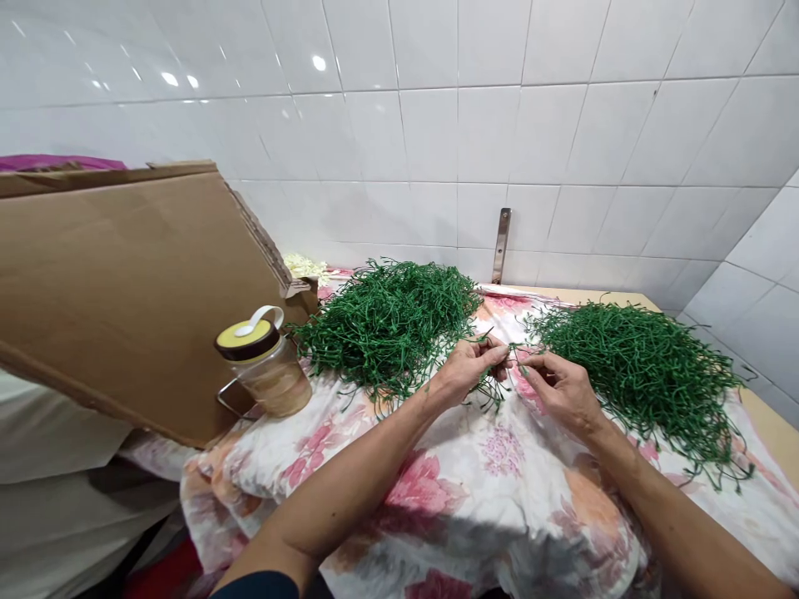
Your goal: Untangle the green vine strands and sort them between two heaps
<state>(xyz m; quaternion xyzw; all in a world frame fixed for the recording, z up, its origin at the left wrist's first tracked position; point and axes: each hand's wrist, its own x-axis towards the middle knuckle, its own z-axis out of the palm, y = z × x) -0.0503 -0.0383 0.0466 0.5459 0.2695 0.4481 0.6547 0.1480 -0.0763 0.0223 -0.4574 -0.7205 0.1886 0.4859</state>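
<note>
Between two heaps of thin green stems, my hands meet over a flowered cloth (pixel 499 449). My left hand (pixel 471 364) is closed on some green stems (pixel 493 399), whose ends hang below the fingers. My right hand (pixel 558 387) pinches at a thin green stem a short way to the right, fingertips close to the left ones. The larger left heap (pixel 393 320) lies behind my left hand. The right heap (pixel 642 366) lies beyond my right hand. Whether the stems are plastic or plant, I cannot tell.
A large cardboard box (pixel 125 291) leans at the left. Beside it stands a clear jar (pixel 278 378) of brown liquid with a yellow-topped lid. Pale yellow bits (pixel 305 268) lie behind the jar. A metal bracket (pixel 502 245) is fixed to the white tiled wall (pixel 424 133).
</note>
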